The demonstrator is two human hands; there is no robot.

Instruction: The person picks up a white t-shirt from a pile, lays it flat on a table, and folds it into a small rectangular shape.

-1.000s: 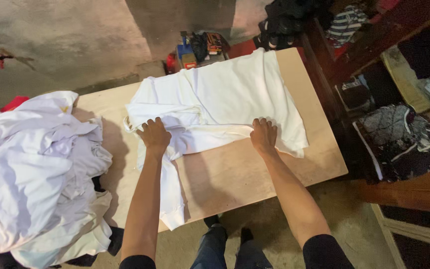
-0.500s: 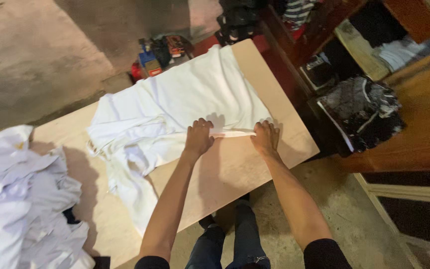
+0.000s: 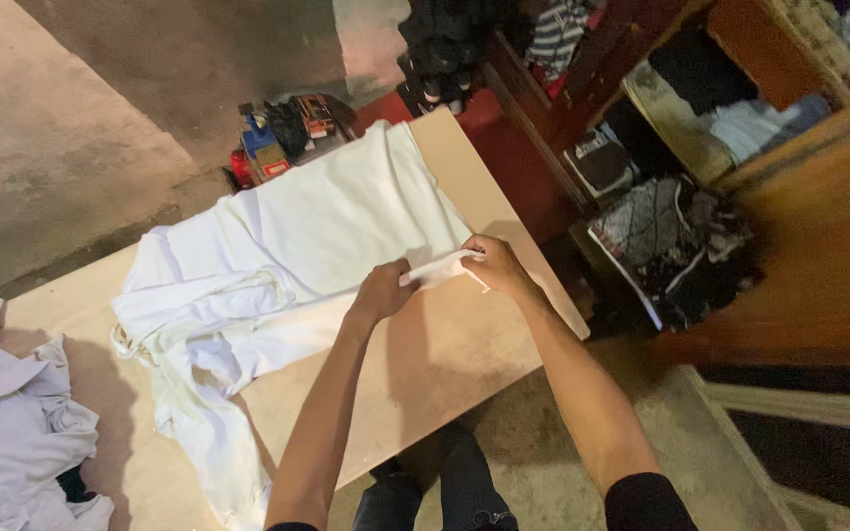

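Far left: heap of white clothes (image 3: 7,423) on the table (image 3: 445,364), partly cut off by the frame edge. Next, white sweatshirt (image 3: 297,246) spread flat across the middle of the table, one sleeve trailing toward the near edge and over it at lower left, body reaching to the far corner. Left hand (image 3: 383,291) closed, pinching the near hem corner of the sweatshirt, lifted slightly off the table. Right hand (image 3: 493,266) just beside it, also closed on the same strip of hem; the fabric is stretched between the two hands. Both forearms bare, dark sleeves at the bottom edge. Dark trousers and shoes visible below the table's near edge. Behind the table on the concrete floor: small clutter of boxes and bottles (image 3: 277,138). Right: wooden shelves (image 3: 740,118) holding folded clothes, a black-and-white patterned garment (image 3: 671,241) on a lower level, a striped garment (image 3: 555,29) up top.
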